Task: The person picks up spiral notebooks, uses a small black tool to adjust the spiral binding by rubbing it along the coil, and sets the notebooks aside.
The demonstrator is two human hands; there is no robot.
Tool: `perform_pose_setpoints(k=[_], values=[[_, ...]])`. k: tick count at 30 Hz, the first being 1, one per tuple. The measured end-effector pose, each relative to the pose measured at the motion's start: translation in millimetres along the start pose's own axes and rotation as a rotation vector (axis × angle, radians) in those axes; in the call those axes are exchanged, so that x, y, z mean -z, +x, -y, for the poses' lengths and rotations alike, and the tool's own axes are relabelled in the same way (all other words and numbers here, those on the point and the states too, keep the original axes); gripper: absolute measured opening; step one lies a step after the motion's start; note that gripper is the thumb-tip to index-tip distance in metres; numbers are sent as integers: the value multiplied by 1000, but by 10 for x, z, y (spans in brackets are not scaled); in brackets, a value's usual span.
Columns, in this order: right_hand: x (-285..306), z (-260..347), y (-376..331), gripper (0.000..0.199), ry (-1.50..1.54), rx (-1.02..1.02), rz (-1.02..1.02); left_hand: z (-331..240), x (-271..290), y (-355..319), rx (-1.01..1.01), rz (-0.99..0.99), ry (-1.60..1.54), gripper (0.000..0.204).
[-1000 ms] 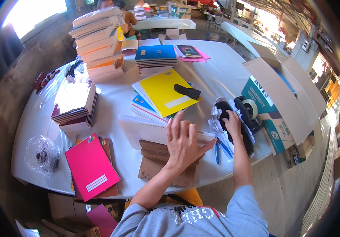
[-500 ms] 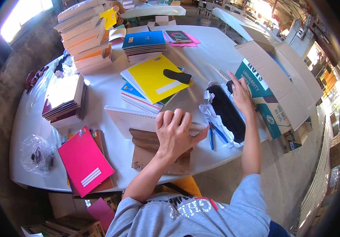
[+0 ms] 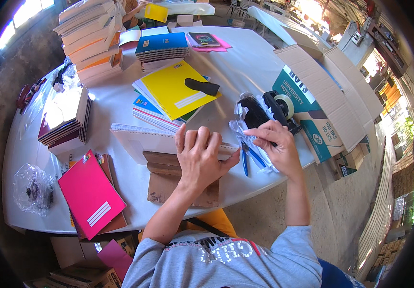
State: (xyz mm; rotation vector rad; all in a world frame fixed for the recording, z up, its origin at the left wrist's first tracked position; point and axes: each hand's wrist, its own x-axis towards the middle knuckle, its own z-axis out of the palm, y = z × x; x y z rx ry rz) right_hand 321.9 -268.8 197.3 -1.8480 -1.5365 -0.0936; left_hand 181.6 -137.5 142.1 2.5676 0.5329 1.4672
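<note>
My left hand [image 3: 198, 156] grips the top edge of a white notebook [image 3: 144, 140], its thumb stretched toward the right end. The notebook stands on its long side, tilted, in a brown wooden stand [image 3: 183, 188]. A row of punched holes runs along its upper edge. To the right, my right hand [image 3: 276, 144] is raised with thumb and fingers pinched together; whatever they hold is too small to make out. Under and behind it lie black spiral binding coils [image 3: 254, 115] in crumpled white paper [image 3: 238, 128]. Blue-handled pliers [image 3: 246, 161] rest beside the coils.
A black tape dispenser [image 3: 284, 106] and an open cardboard box [image 3: 324, 101] stand at the right. Beyond the stand, a yellow notebook [image 3: 171, 89] tops a stack. Pink notebooks [image 3: 91, 192] and a plastic bag [image 3: 33, 188] lie left. Tall paper stacks [image 3: 91, 43] rise behind.
My right hand has drawn back from the far end of the coils toward the notebook, fingers now pinched. The tape dispenser has come into sight. My left hand keeps its hold.
</note>
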Motion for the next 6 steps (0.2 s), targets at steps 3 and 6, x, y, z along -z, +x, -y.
perform_pose_setpoints(k=[3,6], values=[[-61,-20,27,21,9,28,-10,-24,16,-8,-11,-19,-27,35],[-101,39,64,22,86,-12,76,-5,10,-17,-6,-10,-6,35]])
